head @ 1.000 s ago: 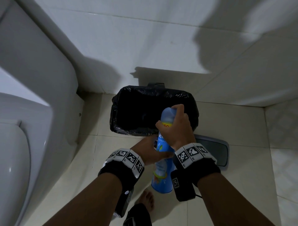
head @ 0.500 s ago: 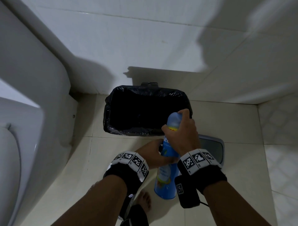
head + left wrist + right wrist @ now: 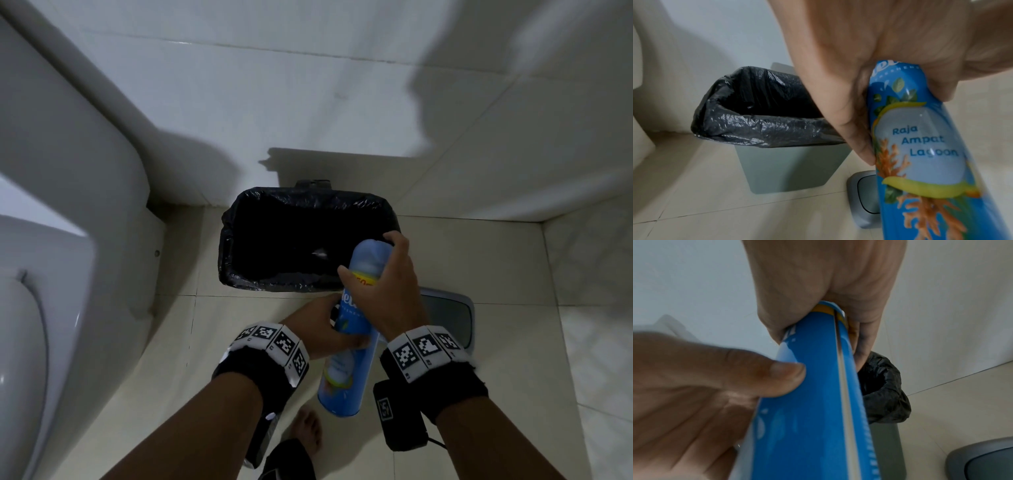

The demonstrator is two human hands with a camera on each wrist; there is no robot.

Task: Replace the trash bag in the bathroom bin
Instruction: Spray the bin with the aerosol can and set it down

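On pale floor tiles (image 3: 513, 342), the bag-lined bin (image 3: 789, 170) stands against the wall (image 3: 308, 102).

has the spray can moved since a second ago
Yes: the top of the spray can has shifted right against the bin, toward its right front corner; left hand and right hand grip it.

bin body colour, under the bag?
Grey-green plastic bin; the black bag folds over its rim. Shows best in the left wrist view.

Bare forearms, each wrapped in a black wrist strap (image 3: 442, 387) topped with white square-coded marker tiles (image 3: 274, 342). Small black tagged box (image 3: 399, 416) with thin cable under right wrist. Bare foot (image 3: 308, 430) below.
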